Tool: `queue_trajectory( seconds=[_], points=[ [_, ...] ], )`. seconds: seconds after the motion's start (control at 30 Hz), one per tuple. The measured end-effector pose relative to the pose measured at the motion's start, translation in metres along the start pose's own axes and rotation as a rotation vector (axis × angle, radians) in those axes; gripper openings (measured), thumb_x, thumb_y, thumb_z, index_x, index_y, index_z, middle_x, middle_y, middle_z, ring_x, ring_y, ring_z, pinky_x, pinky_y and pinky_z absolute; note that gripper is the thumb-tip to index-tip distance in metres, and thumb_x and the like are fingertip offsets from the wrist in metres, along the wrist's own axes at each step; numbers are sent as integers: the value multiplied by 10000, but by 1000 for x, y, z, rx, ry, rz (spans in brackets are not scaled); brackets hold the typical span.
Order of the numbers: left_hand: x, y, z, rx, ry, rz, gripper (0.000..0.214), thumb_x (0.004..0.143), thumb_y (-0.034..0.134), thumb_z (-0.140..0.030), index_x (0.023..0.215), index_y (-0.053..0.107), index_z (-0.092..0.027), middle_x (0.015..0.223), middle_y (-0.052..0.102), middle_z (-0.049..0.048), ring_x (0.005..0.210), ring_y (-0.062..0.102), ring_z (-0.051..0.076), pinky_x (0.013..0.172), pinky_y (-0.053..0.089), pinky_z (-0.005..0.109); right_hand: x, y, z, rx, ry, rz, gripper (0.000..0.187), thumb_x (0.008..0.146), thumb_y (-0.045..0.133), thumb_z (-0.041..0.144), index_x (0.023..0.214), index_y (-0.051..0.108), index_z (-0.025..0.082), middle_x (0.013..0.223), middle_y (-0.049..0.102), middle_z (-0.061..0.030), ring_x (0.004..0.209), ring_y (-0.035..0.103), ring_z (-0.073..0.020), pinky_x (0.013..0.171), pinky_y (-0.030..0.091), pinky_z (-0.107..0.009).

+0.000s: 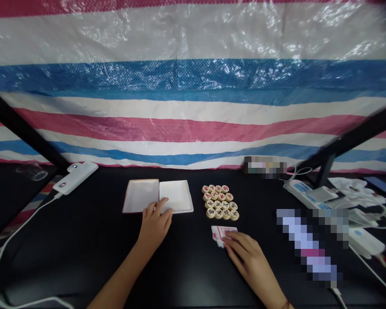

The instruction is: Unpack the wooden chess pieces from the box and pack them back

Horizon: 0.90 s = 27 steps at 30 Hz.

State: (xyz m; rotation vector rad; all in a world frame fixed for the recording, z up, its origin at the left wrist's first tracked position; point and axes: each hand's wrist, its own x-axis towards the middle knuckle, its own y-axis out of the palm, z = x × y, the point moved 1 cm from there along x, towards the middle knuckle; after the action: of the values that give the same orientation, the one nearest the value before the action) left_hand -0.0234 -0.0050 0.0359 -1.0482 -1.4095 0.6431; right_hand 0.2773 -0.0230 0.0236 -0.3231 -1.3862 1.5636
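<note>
Black table (83, 249): white shallow open box (158, 196), empty.

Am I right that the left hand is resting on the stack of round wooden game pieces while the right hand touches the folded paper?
Not quite. In the head view the left hand rests its fingertips on the front edge of the open white box, not on the round wooden game pieces, which sit untouched to the right of the box. The right hand does touch the folded paper.

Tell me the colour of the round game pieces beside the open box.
The game pieces are pale wood with red or dark characters on top, seen best in the head view.
</note>
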Motion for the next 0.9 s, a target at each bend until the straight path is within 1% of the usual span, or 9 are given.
queue_trajectory(
  seconds=[0.17,0.23,0.3,0.43,0.5,0.57,0.63,0.7,0.9],
  points=[
    [-9,-5,-5,-108,19,69,153,861,550,-232,918,687,-267,1223,588,56,1023,526,254,801,424,385,36,-10,31,125,13,-182,159,914,529,231,1018,649,216,1066,659,-79,1001,612,-211,849,508,-364],
    [-4,-15,-4,-155,-19,22,176,842,586,-310,989,677,-275,1223,577,65,1027,525,261,821,428,400,60,-10,46,184,5,-264,160,914,522,193,1025,636,210,1057,659,-84,1018,601,-213,890,489,-385],
    [12,-29,1,-180,-89,-102,234,864,555,-339,1064,657,-273,1203,577,73,975,538,239,846,432,400,86,-3,60,215,-44,-298,175,924,501,181,1027,637,216,1050,665,-80,1016,598,-214,903,475,-396],
    [64,-53,23,-244,-305,-318,261,924,449,-316,1046,652,-205,1108,602,89,993,558,213,918,427,363,130,30,77,176,-143,-103,195,934,477,188,1003,659,204,1059,672,-76,1003,588,-204,921,441,-383],
    [86,-51,32,-271,-312,-263,269,937,412,-285,1048,644,-208,1054,635,68,977,575,196,889,440,333,140,46,79,126,-178,9,184,924,488,175,949,669,195,985,686,-64,958,594,-191,938,415,-377],
    [97,-40,38,-191,-281,-90,269,931,420,-268,1052,655,-219,1055,655,63,954,578,206,855,435,339,143,56,79,89,-186,70,161,919,510,198,912,670,191,936,688,-54,935,595,-181,966,381,-380],
    [95,-22,41,-70,-218,113,234,905,482,-283,1005,689,-240,1047,663,60,957,563,231,834,417,365,140,60,78,73,-179,88,154,919,530,256,902,670,195,938,685,-51,944,588,-180,996,346,-386],
    [85,-6,42,-4,-173,223,231,905,483,-274,948,708,-246,1052,660,59,980,547,236,826,398,372,136,61,79,71,-168,92,169,918,540,309,911,670,202,961,680,-52,965,576,-184,1019,316,-398],
    [61,10,43,-5,-86,246,232,915,469,-233,931,698,-264,1104,637,47,1064,501,232,802,370,358,130,62,85,73,-128,105,193,922,530,353,953,664,218,1010,673,-45,1005,552,-204,1091,181,-483]
  ],
)
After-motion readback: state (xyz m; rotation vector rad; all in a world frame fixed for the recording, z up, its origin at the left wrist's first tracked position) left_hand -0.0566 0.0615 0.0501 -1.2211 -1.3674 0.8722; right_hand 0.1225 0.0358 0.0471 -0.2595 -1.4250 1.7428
